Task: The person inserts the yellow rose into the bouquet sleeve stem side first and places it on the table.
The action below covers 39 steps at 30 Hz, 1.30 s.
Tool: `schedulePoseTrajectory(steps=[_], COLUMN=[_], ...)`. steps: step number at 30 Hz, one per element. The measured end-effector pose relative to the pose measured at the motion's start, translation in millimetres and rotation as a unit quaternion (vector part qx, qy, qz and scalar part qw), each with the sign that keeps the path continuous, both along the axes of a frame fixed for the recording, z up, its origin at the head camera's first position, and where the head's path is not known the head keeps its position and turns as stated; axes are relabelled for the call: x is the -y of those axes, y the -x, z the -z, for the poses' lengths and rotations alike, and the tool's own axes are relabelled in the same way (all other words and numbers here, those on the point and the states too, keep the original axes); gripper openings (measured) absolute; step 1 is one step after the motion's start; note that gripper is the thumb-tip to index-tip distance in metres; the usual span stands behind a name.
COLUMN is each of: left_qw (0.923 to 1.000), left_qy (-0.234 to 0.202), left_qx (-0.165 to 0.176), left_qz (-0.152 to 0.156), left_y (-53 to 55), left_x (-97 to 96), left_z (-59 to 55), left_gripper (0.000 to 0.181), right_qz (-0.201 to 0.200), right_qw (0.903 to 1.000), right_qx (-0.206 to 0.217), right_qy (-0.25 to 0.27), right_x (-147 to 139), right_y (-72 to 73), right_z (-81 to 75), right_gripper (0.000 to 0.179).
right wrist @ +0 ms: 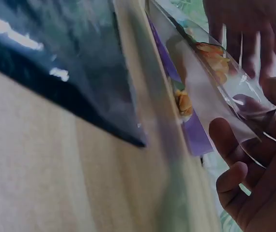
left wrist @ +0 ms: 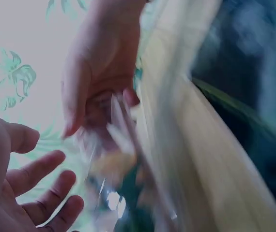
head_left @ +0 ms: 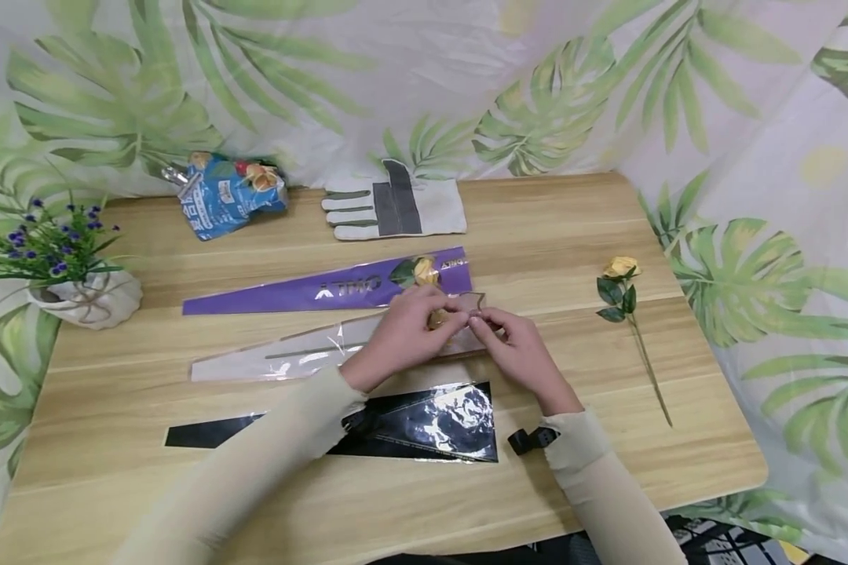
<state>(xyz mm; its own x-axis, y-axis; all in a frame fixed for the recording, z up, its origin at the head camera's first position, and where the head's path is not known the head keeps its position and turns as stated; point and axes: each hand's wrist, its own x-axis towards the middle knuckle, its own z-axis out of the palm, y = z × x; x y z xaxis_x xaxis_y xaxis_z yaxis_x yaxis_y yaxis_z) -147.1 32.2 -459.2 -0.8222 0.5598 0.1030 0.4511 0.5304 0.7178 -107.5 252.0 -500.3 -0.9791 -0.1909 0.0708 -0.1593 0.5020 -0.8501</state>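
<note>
A long tapered flower sleeve [head_left: 325,345], clear over a white back, lies in the middle of the table with a yellow rose [right wrist: 214,60] inside. My right hand [head_left: 519,353] pinches the wide end of this sleeve between thumb and fingers. Over the same end is my left hand [head_left: 410,329], its fingers loosely spread beside the clear film in the left wrist view. A purple sleeve [head_left: 290,292] holding another yellow rose lies just beyond. Closer to me, a black sleeve [head_left: 424,424] lies partly under the left forearm.
A single yellow rose [head_left: 620,268] with a long stem lies at the right. At the back are a blue pouch [head_left: 233,196] and a grey-and-white work glove [head_left: 417,208]. A white pot [head_left: 102,298] of purple flowers stands at the left edge.
</note>
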Motion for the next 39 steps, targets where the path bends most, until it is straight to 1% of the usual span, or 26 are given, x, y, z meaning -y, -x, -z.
schedulePoseTrajectory(steps=[1, 3, 4, 6, 8, 9, 11, 12, 14, 15, 18, 20, 22, 24, 26, 28, 29, 30, 31, 32, 33, 35, 36, 37, 39], left_qw=[0.9995, 0.9950, 0.9914, 0.9818, 0.9744, 0.9714, 0.9672, 0.9658, 0.9637, 0.9624, 0.9572, 0.9564, 0.9569, 0.9563, 0.9535, 0.9508, 0.9504, 0.9513, 0.9525, 0.9526, 0.9522, 0.9485, 0.9450, 0.9423, 0.9396], left_qy=[0.024, 0.076, 0.101, 0.154, 0.193, 0.208, 0.228, 0.235, 0.244, 0.249, 0.264, 0.262, 0.253, 0.247, 0.247, 0.240, 0.231, 0.218, 0.202, 0.187, 0.176, 0.170, 0.179, 0.189, 0.216], left_qx=[-0.022, -0.064, -0.082, -0.107, -0.107, -0.101, -0.091, -0.086, -0.082, -0.083, -0.094, -0.106, -0.121, -0.140, -0.164, -0.191, -0.201, -0.208, -0.211, -0.212, -0.205, -0.181, -0.172, -0.165, -0.156], left_qz=[0.000, 0.003, 0.010, 0.028, 0.045, 0.053, 0.065, 0.067, 0.069, 0.069, 0.072, 0.074, 0.075, 0.069, 0.056, 0.047, 0.052, 0.064, 0.085, 0.113, 0.143, 0.196, 0.213, 0.221, 0.215], left_y=[-4.2, -14.4, -20.3, -31.8, -41.1, -44.2, -47.0, -47.2, -45.7, -44.5, -41.8, -40.1, -38.7, -38.4, -40.6, -46.8, -51.7, -57.7, -64.4, -71.8, -79.4, -92.4, -97.0, -100.2, -102.6], left_x=[9.4, 30.3, 41.3, 62.0, 78.5, 85.2, 94.8, 98.1, 103.5, 106.1, 114.8, 119.7, 122.0, 123.0, 123.9, 124.0, 123.0, 121.2, 118.5, 114.9, 110.7, 101.9, 98.0, 94.8, 90.0], left_z=[0.2, 1.6, 2.4, 7.3, 11.8, 13.6, 17.9, 19.2, 22.7, 24.7, 29.3, 31.2, 32.6, 33.7, 34.8, 34.7, 34.6, 34.4, 34.6, 34.7, 35.5, 37.7, 39.3, 41.2, 44.7], left_gripper=[0.035, 0.043, 0.048, 0.059, 0.067, 0.070, 0.071, 0.071, 0.067, 0.065, 0.061, 0.060, 0.059, 0.059, 0.060, 0.062, 0.064, 0.065, 0.066, 0.066, 0.066, 0.063, 0.062, 0.060, 0.057], right_qz=[0.007, 0.020, 0.028, 0.047, 0.066, 0.076, 0.094, 0.099, 0.105, 0.104, 0.100, 0.101, 0.105, 0.100, 0.065, 0.008, -0.025, -0.054, -0.078, -0.092, -0.099, -0.091, -0.081, -0.071, -0.050], right_qw=[1.0000, 0.9997, 0.9994, 0.9982, 0.9964, 0.9952, 0.9934, 0.9931, 0.9932, 0.9931, 0.9910, 0.9881, 0.9873, 0.9888, 0.9930, 0.9948, 0.9938, 0.9911, 0.9876, 0.9837, 0.9802, 0.9759, 0.9742, 0.9731, 0.9715], right_qx=[0.005, 0.015, 0.021, 0.025, 0.032, 0.034, 0.032, 0.032, 0.040, 0.050, 0.087, 0.112, 0.118, 0.111, 0.096, 0.073, 0.061, 0.051, 0.040, 0.029, 0.022, 0.020, 0.022, 0.027, 0.040], right_qy=[-0.002, -0.002, -0.005, -0.026, -0.043, -0.052, -0.059, -0.054, -0.031, -0.015, 0.016, 0.029, 0.018, 0.005, -0.024, -0.070, -0.090, -0.110, -0.130, -0.152, -0.170, -0.198, -0.209, -0.218, -0.228], right_x=[0, 0, -1, -2, -4, -5, -7, -7, -9, -10, -16, -22, -28, -34, -37, -38, -36, -34, -31, -28, -25, -20, -19, -17, -15], right_y=[0.9, 2.8, 3.4, 4.3, 3.9, 3.2, 1.5, 0.4, -2.1, -3.3, -7.1, -10.5, -15.7, -24.0, -35.2, -47.8, -53.8, -59.3, -63.7, -67.0, -69.2, -70.4, -69.6, -68.1, -64.0], right_z=[1.2, 1.4, 0.3, -2.5, -5.4, -6.4, -6.7, -6.6, -5.8, -5.4, -2.8, -1.7, -0.6, -0.1, 0.7, 1.7, 2.0, 2.5, 2.4, 2.7, 3.1, 3.1, 3.6, 3.7, 4.9], right_gripper=[0.028, 0.031, 0.033, 0.038, 0.040, 0.041, 0.037, 0.033, 0.028, 0.026, 0.027, 0.030, 0.032, 0.030, 0.025, 0.023, 0.023, 0.026, 0.031, 0.036, 0.042, 0.050, 0.053, 0.055, 0.057])
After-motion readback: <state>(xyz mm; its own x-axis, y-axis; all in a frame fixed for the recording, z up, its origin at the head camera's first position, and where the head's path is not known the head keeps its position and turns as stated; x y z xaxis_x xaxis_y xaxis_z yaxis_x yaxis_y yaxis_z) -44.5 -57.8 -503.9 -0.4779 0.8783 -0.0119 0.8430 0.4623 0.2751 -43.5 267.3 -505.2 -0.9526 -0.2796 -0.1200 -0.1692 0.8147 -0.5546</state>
